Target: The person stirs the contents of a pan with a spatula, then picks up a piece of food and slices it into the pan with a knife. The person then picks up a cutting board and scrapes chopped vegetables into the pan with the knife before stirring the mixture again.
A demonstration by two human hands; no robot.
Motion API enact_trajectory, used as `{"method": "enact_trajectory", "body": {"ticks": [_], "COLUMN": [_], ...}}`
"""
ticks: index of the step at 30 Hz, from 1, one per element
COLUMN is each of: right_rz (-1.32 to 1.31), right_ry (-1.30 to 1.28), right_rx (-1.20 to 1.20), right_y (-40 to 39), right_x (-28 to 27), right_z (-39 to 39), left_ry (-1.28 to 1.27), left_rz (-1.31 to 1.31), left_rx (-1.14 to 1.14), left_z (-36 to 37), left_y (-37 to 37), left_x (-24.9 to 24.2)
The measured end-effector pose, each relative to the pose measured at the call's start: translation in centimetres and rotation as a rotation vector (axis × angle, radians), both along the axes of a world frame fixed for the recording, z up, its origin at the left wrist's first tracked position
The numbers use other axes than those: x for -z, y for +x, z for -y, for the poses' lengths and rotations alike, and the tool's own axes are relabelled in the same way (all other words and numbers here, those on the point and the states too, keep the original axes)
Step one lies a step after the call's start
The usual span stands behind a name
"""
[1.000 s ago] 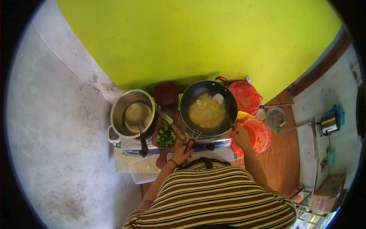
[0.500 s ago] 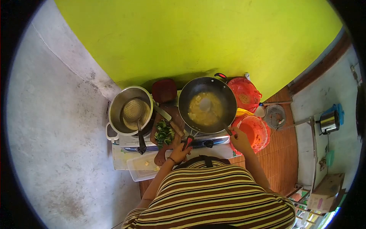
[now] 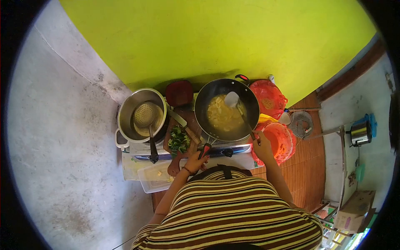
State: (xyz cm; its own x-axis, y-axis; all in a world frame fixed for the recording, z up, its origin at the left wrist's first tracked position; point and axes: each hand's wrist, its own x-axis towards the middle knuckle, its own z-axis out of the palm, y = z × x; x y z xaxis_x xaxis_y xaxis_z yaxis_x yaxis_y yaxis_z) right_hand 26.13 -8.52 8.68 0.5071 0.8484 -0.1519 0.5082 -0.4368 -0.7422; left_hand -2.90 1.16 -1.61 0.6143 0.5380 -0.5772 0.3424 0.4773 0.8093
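A dark wok point(image 3: 227, 85) with yellowish, brothy food point(image 3: 221, 114) sits on the stove. My left hand point(image 3: 194, 162) is closed around the wok's black-and-red handle point(image 3: 205, 150). In my right hand point(image 3: 261, 146) is the handle of a spatula point(image 3: 232, 99), whose pale blade rests at the upper right of the food. Left of the wok lies a wooden cutting board point(image 3: 174, 166) with chopped green leaves point(image 3: 179, 141) and a knife point(image 3: 178, 119) on it. A large metal pot point(image 3: 125, 112) farther left has a skimmer point(image 3: 145, 114) standing in it.
A dark red bowl point(image 3: 179, 93) stands behind the board. Red plastic bags point(image 3: 268, 98) and a red-lined bucket point(image 3: 276, 141) are right of the wok. A clear plastic tray point(image 3: 152, 183) holds small pale pieces at the front left. The stove's front panel point(image 3: 216, 153) runs below the wok.
The spatula blade has risen from within the food to the wok's upper right, and its pale face now shows clearly. My left hand stays on the wok handle.
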Motion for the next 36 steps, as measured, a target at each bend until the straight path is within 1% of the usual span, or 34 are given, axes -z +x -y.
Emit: {"method": "enact_trajectory", "body": {"ticks": [1, 4, 7, 10, 13, 16, 19, 21, 22, 25, 28, 31, 34, 36], "right_rz": [-0.008, -0.262, -0.063, 0.010, 0.147, 0.206, 0.129, -0.256, -0.448, -0.497, -0.232, -0.321, 0.014, 0.007], "right_ry": [-0.004, -0.102, 0.054, 0.094, 0.050, 0.051, 0.059, -0.052, -0.107, -0.030, 0.023, -0.055, 0.086, 0.065], "right_rx": [-0.016, -0.018, -0.035, 0.056, 0.070, 0.075, 0.009, 0.077, 0.109, 0.117, 0.003, -0.024, -0.082, -0.057], "right_y": [0.1, -0.1, 0.3, 0.9, 1.4, 1.6, 1.1, 1.0, 0.9, 0.4, 0.5, 0.7, 0.8, 0.7], "right_x": [0.1, 0.1, 2.0, 1.4, -0.1, 0.8, 1.5, 1.0, 0.8, 0.7, 0.7, -0.2, 1.3, 1.0], "right_z": [0.0, -0.3, -0.5, -0.7, -0.7, -0.4, -0.3, -0.4, -0.5, -0.2, 0.2, 0.4, 0.5, 0.5], "left_ry": [-0.013, -0.039, -0.039, -0.011, 0.039, 0.087, 0.115, 0.059, 0.083, 0.130, 0.122, 0.091, 0.082, 0.091], "left_rz": [0.004, 0.024, 0.037, 0.011, 0.006, 0.001, 0.002, -0.035, -0.023, 0.001, -0.002, -0.022, -0.015, -0.015], "left_rx": [-0.003, -0.004, -0.005, -0.007, 0.026, 0.033, 0.014, 0.057, 0.036, -0.015, -0.013, 0.007, -0.002, -0.010], "left_z": [0.0, -0.1, 0.0, 0.1, -0.1, -0.1, 0.1, -0.1, 0.0, 0.3, 0.3, 0.0, 0.1, 0.1], "left_y": [0.0, 0.0, 0.0, -0.1, -0.1, 0.0, 0.3, 0.2, 0.2, 0.3, 0.3, 0.3, 0.3, 0.3], "left_x": [-0.1, -0.3, -0.5, -0.8, -0.4, -0.3, -1.2, -1.6, -1.5, -1.4, -2.0, -2.5, -2.2, -2.7]}}
